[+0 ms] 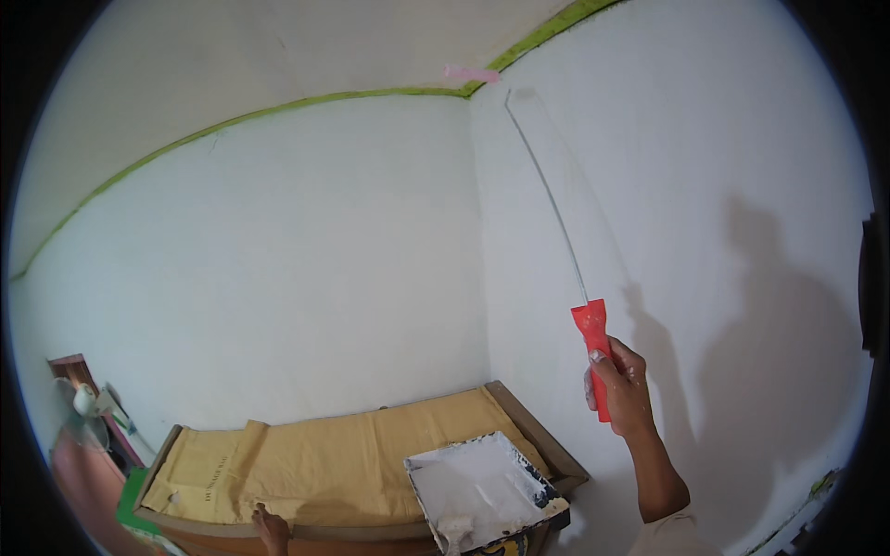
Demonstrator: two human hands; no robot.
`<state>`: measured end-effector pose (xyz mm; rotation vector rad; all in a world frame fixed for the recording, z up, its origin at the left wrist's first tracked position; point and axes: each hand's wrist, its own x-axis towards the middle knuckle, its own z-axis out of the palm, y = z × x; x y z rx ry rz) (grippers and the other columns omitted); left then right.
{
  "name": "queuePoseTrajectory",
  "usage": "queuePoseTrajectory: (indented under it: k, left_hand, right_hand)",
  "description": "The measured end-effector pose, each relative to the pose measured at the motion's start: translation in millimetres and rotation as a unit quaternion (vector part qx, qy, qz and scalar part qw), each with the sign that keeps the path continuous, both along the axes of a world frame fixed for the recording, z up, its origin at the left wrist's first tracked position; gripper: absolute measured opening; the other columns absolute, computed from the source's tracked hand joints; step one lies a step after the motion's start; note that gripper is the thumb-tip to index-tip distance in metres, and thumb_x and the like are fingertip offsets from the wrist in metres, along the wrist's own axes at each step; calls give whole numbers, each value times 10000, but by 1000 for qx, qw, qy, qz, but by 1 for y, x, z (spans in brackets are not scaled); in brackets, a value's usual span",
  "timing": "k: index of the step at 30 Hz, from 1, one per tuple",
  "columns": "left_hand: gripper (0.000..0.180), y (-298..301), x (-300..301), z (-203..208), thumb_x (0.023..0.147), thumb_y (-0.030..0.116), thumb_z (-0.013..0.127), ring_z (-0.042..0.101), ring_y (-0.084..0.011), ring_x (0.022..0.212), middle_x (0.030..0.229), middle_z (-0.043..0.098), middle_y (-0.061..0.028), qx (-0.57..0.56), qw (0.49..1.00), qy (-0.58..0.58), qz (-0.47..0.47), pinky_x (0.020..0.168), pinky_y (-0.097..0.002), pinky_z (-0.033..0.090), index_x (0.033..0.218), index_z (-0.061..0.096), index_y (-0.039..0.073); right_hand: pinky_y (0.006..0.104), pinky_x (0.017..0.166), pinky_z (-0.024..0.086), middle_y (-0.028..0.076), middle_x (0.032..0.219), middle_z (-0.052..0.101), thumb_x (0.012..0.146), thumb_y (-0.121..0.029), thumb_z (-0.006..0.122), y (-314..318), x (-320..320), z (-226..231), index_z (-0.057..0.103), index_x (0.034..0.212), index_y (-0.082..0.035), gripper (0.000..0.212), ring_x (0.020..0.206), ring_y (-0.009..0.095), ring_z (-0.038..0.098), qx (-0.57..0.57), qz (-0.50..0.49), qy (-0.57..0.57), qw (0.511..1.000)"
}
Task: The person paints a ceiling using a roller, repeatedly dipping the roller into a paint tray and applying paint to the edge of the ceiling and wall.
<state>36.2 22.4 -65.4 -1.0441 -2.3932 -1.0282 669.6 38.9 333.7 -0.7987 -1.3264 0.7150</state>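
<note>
My right hand (619, 382) is closed around the red handle of a paint roller (593, 357), raised in front of the right wall. Its long thin metal rod reaches up toward the ceiling corner. By the rod's tip is a pink piece (471, 73); I cannot tell whether it is the roller's sleeve. Low in the view, my left hand (272, 532) grips the front wooden edge of a piece of furniture (371, 533) covered with brown paper (343, 463). A paint tray (417, 482) with pale paint stands on its right end, a paintbrush (454, 533) lying at the near side.
Green tape (278, 105) runs along the top of both white walls (324, 259) where they meet the ceiling. A fan (83, 398) and a pink surface (88, 482) are at the lower left, near a green object (134, 496). Shadows fall on the right wall.
</note>
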Motion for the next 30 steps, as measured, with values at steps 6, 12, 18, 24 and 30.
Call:
queuePoseTrajectory:
  k: [6,12,18,24,30]
  left_hand:
    - [529,-5,24,34,830,9,437,420,-388,1172,1229,446,-248,-149,982,-99,61,1003,-449,361,1349,352,-50]
    - [549,-6,16,29,808,4,444,426,-393,1167,1212,454,-257,-138,983,-109,44,1011,-463,349,1346,352,-56]
    - [630,-5,1,6,788,61,538,412,-414,1222,1269,479,-262,-37,996,-58,59,1051,-476,298,1361,300,-44]
    - [631,-2,13,28,825,107,576,390,-411,1265,1318,477,-244,-81,983,-131,98,1075,-468,292,1367,287,-37]
    - [596,-3,22,39,857,100,574,388,-380,1276,1351,445,-243,-71,979,-165,94,1077,-446,298,1373,301,-20]
  right_hand:
    - [239,448,385,10,620,499,940,-170,521,-27,10,16,557,1118,18,261,475,72,451,32,-12,-18,999]
    - [228,460,410,20,661,513,932,-140,530,-49,13,25,536,1181,46,310,510,70,475,66,-22,-18,997]
    - [227,441,383,17,631,500,929,-174,512,-61,8,23,534,1153,62,326,482,72,458,82,-50,-28,995]
    - [223,430,359,5,610,482,931,-197,498,-46,6,37,539,1136,58,330,455,69,440,115,-73,-35,990]
    - [224,425,352,-11,582,457,943,-183,506,-16,-5,59,565,1047,23,239,447,61,427,98,-73,0,992]
